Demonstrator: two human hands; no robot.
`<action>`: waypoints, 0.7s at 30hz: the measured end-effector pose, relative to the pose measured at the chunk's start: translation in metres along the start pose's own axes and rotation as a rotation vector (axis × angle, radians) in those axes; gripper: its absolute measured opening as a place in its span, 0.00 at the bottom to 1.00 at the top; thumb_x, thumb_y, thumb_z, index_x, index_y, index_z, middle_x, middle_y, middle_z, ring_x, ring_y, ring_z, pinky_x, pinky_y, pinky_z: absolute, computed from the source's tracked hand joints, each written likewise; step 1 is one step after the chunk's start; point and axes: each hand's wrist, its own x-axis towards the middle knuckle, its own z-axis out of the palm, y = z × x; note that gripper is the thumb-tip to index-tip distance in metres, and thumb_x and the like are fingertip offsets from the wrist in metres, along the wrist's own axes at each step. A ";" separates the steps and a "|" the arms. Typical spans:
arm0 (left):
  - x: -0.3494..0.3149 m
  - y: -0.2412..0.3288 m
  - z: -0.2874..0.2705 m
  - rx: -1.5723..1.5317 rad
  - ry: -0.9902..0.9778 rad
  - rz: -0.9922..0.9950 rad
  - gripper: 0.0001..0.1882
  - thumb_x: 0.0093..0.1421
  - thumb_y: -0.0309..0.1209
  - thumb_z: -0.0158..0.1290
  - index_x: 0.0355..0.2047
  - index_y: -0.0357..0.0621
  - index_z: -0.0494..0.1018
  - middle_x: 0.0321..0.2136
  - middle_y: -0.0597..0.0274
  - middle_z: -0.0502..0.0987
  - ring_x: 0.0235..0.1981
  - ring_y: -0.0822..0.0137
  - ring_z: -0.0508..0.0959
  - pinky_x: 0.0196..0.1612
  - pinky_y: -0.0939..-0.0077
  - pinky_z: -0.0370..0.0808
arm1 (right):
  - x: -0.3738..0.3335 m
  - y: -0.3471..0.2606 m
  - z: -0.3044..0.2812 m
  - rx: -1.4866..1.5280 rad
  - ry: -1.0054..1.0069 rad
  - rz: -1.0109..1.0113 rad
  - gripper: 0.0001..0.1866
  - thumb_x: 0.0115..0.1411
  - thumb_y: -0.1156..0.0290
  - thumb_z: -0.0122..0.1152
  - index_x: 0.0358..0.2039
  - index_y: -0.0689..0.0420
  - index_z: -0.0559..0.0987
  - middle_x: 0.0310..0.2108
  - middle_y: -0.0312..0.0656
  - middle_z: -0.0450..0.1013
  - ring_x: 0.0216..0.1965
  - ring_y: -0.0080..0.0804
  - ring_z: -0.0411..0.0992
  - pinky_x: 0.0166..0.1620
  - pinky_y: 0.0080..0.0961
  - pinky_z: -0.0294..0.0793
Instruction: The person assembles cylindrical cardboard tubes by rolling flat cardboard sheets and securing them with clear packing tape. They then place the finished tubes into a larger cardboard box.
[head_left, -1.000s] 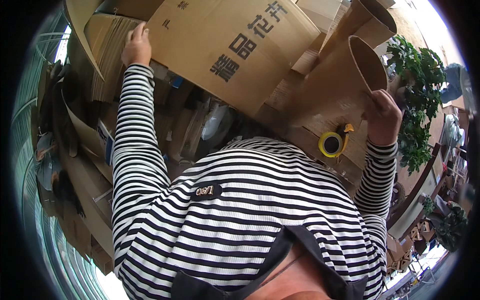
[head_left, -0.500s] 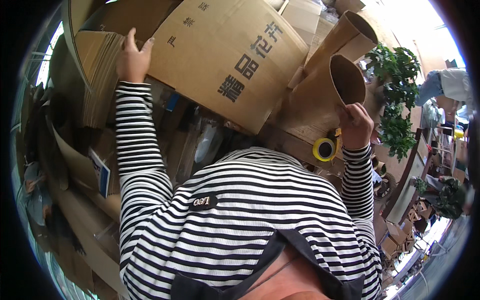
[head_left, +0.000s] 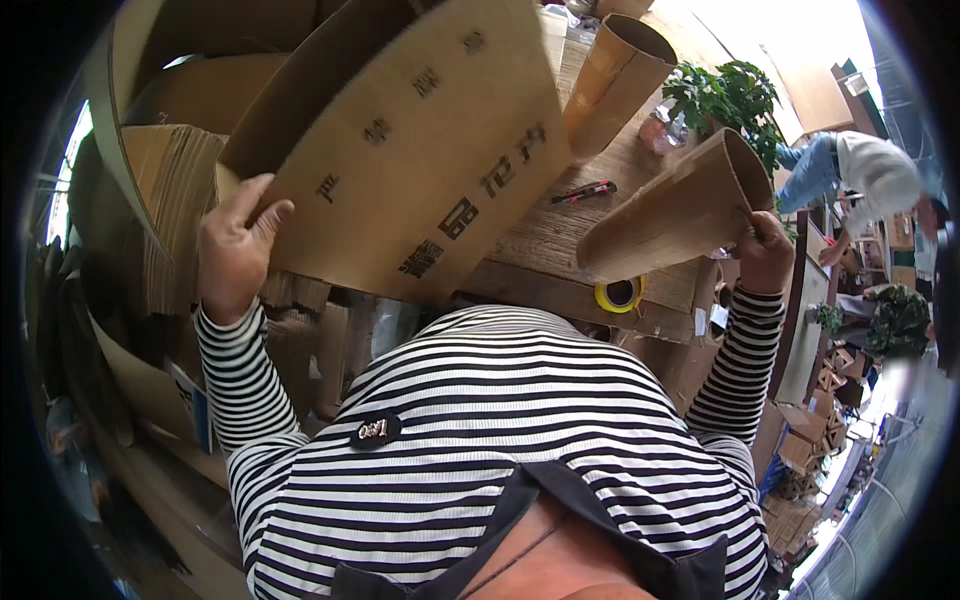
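Here the left hand (head_left: 235, 250) grips the edge of the big flat cardboard box (head_left: 420, 150) above the desk (head_left: 560, 240), right hand (head_left: 765, 250) closed on its far flap; light, stiff, bendy.

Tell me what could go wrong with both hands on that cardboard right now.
1. The left hand grips the large flat brown cardboard sheet only at its lower edge, so the sheet may tip or slide out of that grip.
2. The right hand pinches one rim of the curled brown cardboard piece; it could swing down onto the yellow tape roll and red-handled tool lying on the wooden bench.
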 end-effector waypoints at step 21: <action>-0.057 0.113 0.084 -0.205 -0.608 0.062 0.23 0.64 0.48 0.56 0.43 0.37 0.78 0.37 0.53 0.81 0.41 0.60 0.81 0.46 0.69 0.77 | 0.137 0.064 -0.148 0.302 -0.019 -0.327 0.07 0.66 0.71 0.57 0.35 0.61 0.78 0.19 0.32 0.67 0.18 0.16 0.64 0.22 0.17 0.62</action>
